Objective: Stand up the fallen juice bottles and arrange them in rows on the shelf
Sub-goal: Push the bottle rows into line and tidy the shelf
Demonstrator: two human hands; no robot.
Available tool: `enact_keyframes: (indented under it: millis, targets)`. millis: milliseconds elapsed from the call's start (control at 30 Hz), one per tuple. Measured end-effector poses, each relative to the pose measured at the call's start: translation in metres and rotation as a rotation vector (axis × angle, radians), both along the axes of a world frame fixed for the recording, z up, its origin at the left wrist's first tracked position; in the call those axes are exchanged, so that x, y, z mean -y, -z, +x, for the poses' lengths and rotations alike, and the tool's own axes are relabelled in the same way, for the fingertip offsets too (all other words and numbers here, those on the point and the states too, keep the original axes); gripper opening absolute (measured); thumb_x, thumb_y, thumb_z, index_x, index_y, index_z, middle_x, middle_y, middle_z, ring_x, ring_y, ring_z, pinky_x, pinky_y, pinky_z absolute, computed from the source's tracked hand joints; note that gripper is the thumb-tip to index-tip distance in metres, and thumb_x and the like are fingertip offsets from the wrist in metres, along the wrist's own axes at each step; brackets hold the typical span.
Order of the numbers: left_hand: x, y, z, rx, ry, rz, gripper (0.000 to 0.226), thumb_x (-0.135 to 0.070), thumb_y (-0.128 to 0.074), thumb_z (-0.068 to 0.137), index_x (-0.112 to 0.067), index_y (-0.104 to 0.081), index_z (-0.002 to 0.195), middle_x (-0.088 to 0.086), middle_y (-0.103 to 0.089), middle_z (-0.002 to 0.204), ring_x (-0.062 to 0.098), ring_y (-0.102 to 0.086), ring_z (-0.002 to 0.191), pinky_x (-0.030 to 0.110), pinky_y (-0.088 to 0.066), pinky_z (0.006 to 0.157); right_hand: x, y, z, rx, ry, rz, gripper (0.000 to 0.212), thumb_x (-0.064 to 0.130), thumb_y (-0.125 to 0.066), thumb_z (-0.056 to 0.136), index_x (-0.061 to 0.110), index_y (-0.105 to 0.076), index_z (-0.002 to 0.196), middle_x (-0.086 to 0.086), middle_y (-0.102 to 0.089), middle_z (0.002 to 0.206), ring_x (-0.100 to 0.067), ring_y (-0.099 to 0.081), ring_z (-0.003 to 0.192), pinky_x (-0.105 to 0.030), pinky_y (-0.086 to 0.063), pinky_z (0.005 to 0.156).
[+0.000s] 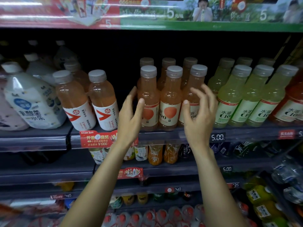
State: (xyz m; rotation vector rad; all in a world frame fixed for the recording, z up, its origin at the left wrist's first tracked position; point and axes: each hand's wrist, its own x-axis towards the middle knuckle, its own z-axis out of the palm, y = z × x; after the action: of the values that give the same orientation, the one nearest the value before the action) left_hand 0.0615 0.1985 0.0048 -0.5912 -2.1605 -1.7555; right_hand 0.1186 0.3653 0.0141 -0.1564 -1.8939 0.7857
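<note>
dark shelf (164, 134), upright peach juice bottles (170, 99), green bottles (242, 99)

This is a shop's drinks aisle. Stacked shelves (164, 133) carry rows of bottled juice (170, 99) and lime-green drinks (229, 102), price tags reading 5.00 (217, 137) sit on the shelf edges, and a promotional banner (147, 12) runs overhead.

The pink juice bottles (170, 99) at frame centre are clear glossy plastic with matt grey caps (174, 71) and smooth paper-like labels (169, 113). The shelf edge (164, 136) below looks dark, smooth plastic.
</note>
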Motion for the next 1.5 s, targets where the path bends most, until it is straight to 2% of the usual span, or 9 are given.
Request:
enact_keyframes:
  millis: [233,367,533,700,833,1000,1133,1267,1500]
  targets:
    - [0.114,0.005,0.04,-0.357,-0.361,-0.024,0.024,-0.014,-0.046,0.097,-0.021,-0.059,0.115,-0.004,-0.066,0.11,0.014,-0.062,0.105,0.03,-0.048,0.091,0.047,0.015,0.025,0.045,-0.269,0.074,0.021,0.016,-0.05,0.092,0.008,-0.063,0.107,0.001,-0.065,0.104,-0.014,-0.056,0.102,-0.017,-0.04,0.088]
    - [0.155,0.004,0.011,-0.19,-0.358,0.286,0.026,-0.009,-0.042,0.098,-0.018,-0.054,0.119,0.0,-0.06,0.123,0.011,-0.056,0.116,0.023,-0.044,0.096,0.086,0.014,0.017,0.145,-0.478,0.073,0.028,0.019,-0.049,0.093,0.009,-0.059,0.118,-0.003,-0.062,0.119,-0.011,-0.054,0.114,-0.023,-0.043,0.098]
    - [0.167,0.005,-0.045,0.104,-0.179,0.344,0.052,-0.043,-0.04,0.099,-0.013,-0.04,0.142,0.008,-0.044,0.147,0.018,-0.042,0.135,0.035,-0.034,0.113,0.136,0.009,-0.009,0.245,-0.535,0.016,0.059,0.02,-0.055,0.094,0.019,-0.028,0.146,-0.002,-0.028,0.153,-0.007,-0.02,0.142,-0.023,-0.022,0.115]
    - [0.168,0.002,-0.076,0.377,-0.003,0.447,0.075,-0.07,-0.035,0.088,-0.016,-0.052,0.137,0.007,-0.061,0.132,0.018,-0.056,0.123,0.043,-0.036,0.112,0.173,0.01,-0.037,0.327,-0.611,-0.314,0.072,0.024,-0.056,0.094,0.034,-0.01,0.148,0.008,-0.019,0.155,-0.01,-0.024,0.141,-0.039,-0.029,0.115]
    - [0.167,0.002,-0.09,0.429,0.058,0.483,0.064,-0.059,-0.021,0.099,-0.015,-0.054,0.133,0.003,-0.067,0.121,0.015,-0.062,0.112,0.033,-0.043,0.105,0.189,0.006,-0.047,0.378,-0.744,-0.692,0.057,0.032,-0.037,0.101,0.033,-0.008,0.15,0.011,-0.028,0.149,0.006,-0.03,0.124,-0.003,-0.034,0.092]
    - [0.16,0.012,-0.096,0.48,0.059,0.469,0.052,-0.055,-0.024,0.1,-0.022,-0.064,0.106,-0.004,-0.072,0.097,0.009,-0.067,0.093,0.028,-0.048,0.097,0.195,0.017,-0.052,0.357,-0.719,-0.653,0.051,0.033,-0.03,0.102,0.029,-0.014,0.15,0.024,-0.035,0.135,0.013,-0.039,0.12,-0.012,-0.036,0.103]
    - [0.159,0.02,-0.099,0.499,0.114,0.522,0.057,-0.057,-0.024,0.099,-0.02,-0.065,0.113,0.001,-0.072,0.105,0.015,-0.067,0.101,0.031,-0.049,0.097,0.196,0.017,-0.052,0.36,-0.718,-0.668,0.046,0.029,-0.025,0.104,0.026,-0.016,0.149,0.037,-0.033,0.119,0.035,-0.038,0.096,0.005,-0.035,0.078]
    - [0.15,0.024,-0.1,0.493,0.158,0.509,0.07,-0.069,-0.028,0.092,-0.021,-0.053,0.136,0.005,-0.067,0.122,0.018,-0.065,0.111,0.04,-0.046,0.102,0.194,0.019,-0.053,0.355,-0.694,-0.674,0.045,0.033,-0.023,0.103,0.028,-0.019,0.148,0.035,-0.034,0.122,0.033,-0.038,0.098,0.006,-0.035,0.077]
    - [0.147,0.036,-0.107,0.524,0.072,0.455,0.106,-0.097,-0.044,0.055,-0.033,-0.046,0.14,-0.001,-0.059,0.134,0.017,-0.059,0.119,0.044,-0.043,0.104,0.183,0.018,-0.053,0.349,-0.678,-0.677,0.048,0.039,-0.025,0.102,0.031,-0.02,0.149,0.017,-0.036,0.143,0.005,-0.035,0.124,-0.013,-0.033,0.098]
